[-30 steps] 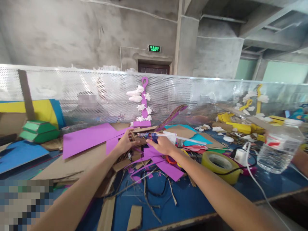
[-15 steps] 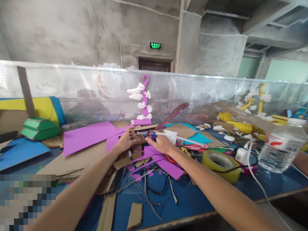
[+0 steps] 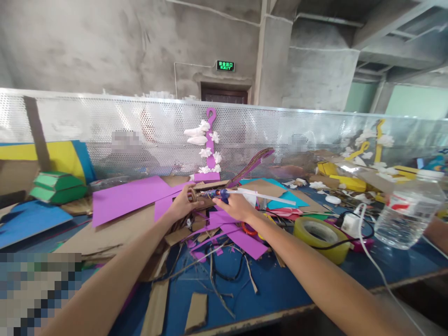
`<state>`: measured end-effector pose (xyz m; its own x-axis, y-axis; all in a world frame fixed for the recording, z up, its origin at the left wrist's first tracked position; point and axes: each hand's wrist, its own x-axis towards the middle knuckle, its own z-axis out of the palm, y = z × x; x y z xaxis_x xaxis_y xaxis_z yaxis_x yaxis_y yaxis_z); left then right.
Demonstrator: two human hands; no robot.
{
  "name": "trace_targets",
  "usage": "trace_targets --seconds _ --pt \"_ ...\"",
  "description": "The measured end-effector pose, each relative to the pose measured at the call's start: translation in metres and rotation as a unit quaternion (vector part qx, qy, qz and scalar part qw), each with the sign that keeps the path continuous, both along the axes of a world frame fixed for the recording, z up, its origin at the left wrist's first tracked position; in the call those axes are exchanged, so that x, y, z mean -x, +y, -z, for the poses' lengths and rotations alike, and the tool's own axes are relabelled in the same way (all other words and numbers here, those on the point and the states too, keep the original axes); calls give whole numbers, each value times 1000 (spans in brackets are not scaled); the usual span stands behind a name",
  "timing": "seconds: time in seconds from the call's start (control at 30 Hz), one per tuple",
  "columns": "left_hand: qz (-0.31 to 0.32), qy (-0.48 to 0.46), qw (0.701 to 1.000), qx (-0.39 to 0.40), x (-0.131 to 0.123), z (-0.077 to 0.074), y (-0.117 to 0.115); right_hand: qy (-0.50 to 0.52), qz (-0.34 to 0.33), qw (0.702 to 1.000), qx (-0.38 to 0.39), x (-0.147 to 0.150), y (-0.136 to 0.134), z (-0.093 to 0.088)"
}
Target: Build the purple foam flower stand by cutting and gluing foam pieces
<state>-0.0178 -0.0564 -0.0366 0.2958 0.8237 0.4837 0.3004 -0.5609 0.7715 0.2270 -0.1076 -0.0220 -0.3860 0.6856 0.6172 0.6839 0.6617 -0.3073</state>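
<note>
In the head view, my right hand [image 3: 238,206] is wrapped round a small blue glue gun [image 3: 222,193]. A long whitish glue stick [image 3: 271,197] juts from the back of it to the right. The nozzle points left, at a brown cardboard piece [image 3: 210,186] with a curved purple-faced arm [image 3: 252,165] rising behind it; I cannot tell whether the two are joined. My left hand [image 3: 182,205] grips the cardboard piece at its left end, thumb towards the nozzle. Purple scraps [image 3: 241,238] lie beneath both hands.
A yellow tape roll [image 3: 322,238], a white charger [image 3: 351,225] with cables and a water bottle [image 3: 406,214] stand at right. Purple sheets [image 3: 129,198] and a green cardboard form [image 3: 59,187] lie left. A purple stand with white flowers [image 3: 210,149] is before the perforated metal screen [image 3: 154,121].
The glue gun and its stick have tilted slightly, the stick's far end shifting left. My left hand keeps its place on the cardboard.
</note>
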Motion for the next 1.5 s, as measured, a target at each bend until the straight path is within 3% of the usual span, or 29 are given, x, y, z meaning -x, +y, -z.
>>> trace_targets --seconds 0.43,0.83,1.5 --pt "-20 -11 1000 9 1 0 0 10 30 999 14 -10 2 -5" --pt "-30 -27 999 1 5 5 11 31 1 999 29 -3 0 -3" --pt "-46 -34 997 54 7 -3 12 29 38 998 -29 -23 14 -6"
